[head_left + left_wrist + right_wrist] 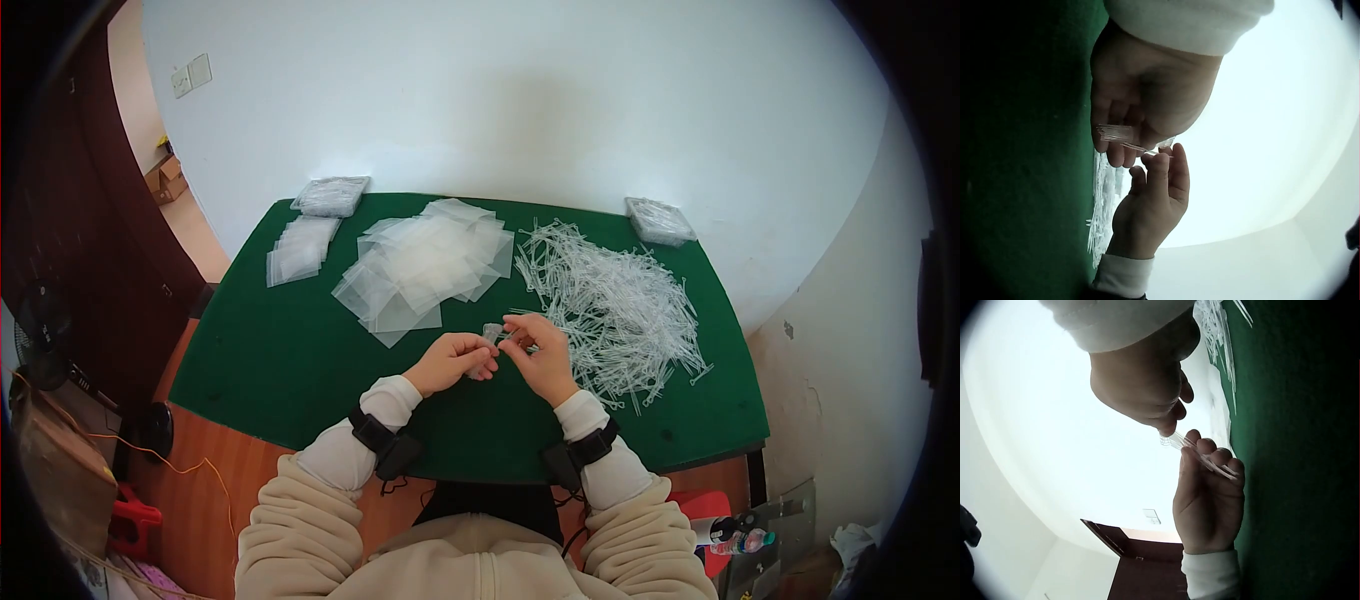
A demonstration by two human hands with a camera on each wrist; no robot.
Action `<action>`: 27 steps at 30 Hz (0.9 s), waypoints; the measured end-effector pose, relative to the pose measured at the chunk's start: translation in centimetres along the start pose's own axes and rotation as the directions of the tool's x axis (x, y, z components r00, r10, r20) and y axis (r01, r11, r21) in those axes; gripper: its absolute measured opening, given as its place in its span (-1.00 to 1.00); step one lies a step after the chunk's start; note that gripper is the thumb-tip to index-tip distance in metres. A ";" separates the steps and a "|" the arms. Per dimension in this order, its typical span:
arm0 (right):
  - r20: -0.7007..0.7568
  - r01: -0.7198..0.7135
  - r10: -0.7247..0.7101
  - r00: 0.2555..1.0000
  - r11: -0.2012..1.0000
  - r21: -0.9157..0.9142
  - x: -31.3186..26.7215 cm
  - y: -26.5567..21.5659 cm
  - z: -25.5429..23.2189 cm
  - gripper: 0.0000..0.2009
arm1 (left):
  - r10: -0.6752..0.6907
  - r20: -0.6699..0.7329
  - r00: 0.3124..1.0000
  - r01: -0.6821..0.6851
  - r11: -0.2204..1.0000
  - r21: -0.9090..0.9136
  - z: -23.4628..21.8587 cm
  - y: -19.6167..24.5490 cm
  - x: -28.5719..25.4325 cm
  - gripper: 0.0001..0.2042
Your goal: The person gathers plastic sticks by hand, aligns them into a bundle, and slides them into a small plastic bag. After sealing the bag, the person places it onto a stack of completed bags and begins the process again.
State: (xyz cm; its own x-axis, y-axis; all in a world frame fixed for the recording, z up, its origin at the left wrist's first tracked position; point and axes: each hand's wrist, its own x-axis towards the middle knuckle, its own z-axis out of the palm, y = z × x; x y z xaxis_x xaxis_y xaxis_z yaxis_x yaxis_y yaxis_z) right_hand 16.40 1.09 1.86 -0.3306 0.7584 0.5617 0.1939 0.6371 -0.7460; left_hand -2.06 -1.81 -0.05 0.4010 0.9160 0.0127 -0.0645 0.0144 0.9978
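Over the near middle of the table, my left hand [450, 362] holds a small bundle of thin clear plastic sticks [1115, 133] across its curled fingers, with the thumb over them. My right hand [542, 358] meets it from the right. Its thumb and fingertips pinch at the ringed ends of the sticks [1210, 464], which stick out past the left thumb; how many it pinches I cannot tell. A big loose pile of the same clear sticks [630, 310] lies just beyond and right of the right hand.
Flat clear bags [430, 260] lie spread beyond the left hand on the green table [260, 370]. A smaller fanned stack of bags [300, 250] is at the left. Filled packs [332, 196] sit at the back left, and another pack [660, 221] at the back right, near the wall.
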 end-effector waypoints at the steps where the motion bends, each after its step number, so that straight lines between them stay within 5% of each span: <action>1: -0.037 0.019 -0.017 0.999 0.999 0.042 0.0 0.0 0.1 -0.73 | -0.008 0.010 1.000 0.008 1.000 -0.011 0.0 -0.1 0.0 -0.78; 23: -0.006 0.125 -0.125 0.992 0.992 -0.015 -0.2 -0.1 -0.1 -0.74 | 0.110 0.105 0.988 -0.119 0.989 0.083 0.6 0.3 -0.3 -0.81; 27: 0.007 0.181 -0.181 0.984 0.983 -0.040 -0.2 0.5 -0.1 -0.80 | 0.242 0.073 0.967 -0.253 0.916 0.311 0.6 0.6 -0.3 -0.83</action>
State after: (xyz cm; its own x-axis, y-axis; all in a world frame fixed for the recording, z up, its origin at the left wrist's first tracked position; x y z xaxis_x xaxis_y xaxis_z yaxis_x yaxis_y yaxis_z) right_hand 16.63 1.27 1.46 -0.3668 0.6299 0.6846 0.1677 0.7686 -0.6174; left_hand -1.65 -2.29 0.63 0.4395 0.8602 0.2588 0.1235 -0.3432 0.9311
